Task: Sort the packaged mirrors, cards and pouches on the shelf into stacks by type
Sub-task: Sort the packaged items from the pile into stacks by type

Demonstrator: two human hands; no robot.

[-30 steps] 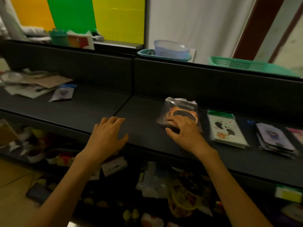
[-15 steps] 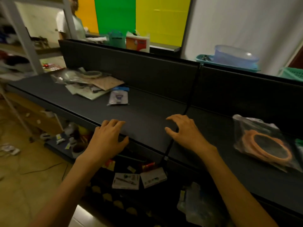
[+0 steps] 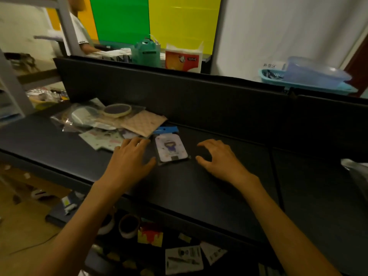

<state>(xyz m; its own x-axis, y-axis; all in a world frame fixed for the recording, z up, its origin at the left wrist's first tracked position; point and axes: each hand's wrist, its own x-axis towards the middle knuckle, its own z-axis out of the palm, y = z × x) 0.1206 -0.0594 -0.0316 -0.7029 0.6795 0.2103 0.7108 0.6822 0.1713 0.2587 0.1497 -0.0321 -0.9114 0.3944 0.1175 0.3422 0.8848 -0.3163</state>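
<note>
A packaged card with a purple cartoon figure and a blue hang tab [image 3: 170, 148] lies flat on the dark shelf [image 3: 199, 186]. My left hand [image 3: 131, 160] hovers just left of it, fingers apart, tips near a pale printed card [image 3: 103, 139]. My right hand [image 3: 217, 158] is spread just right of the purple card, holding nothing. Behind the left hand sits a loose pile: a round mirror in clear wrap [image 3: 117, 110], a tan quilted pouch [image 3: 145, 122] and more clear packets [image 3: 79, 116]. A clear bag [image 3: 356, 172] shows at the right edge.
A black back panel [image 3: 199, 100] walls off the shelf's far side. A blue basket with a plastic tub [image 3: 310, 78] stands beyond it at right. A lower shelf [image 3: 159, 246] holds small goods. A person [image 3: 79, 32] stands at the back left.
The view has swung left along the shelf. Both hands moved left from the bagged orange mirror to either side of the purple card near the mixed pile.
</note>
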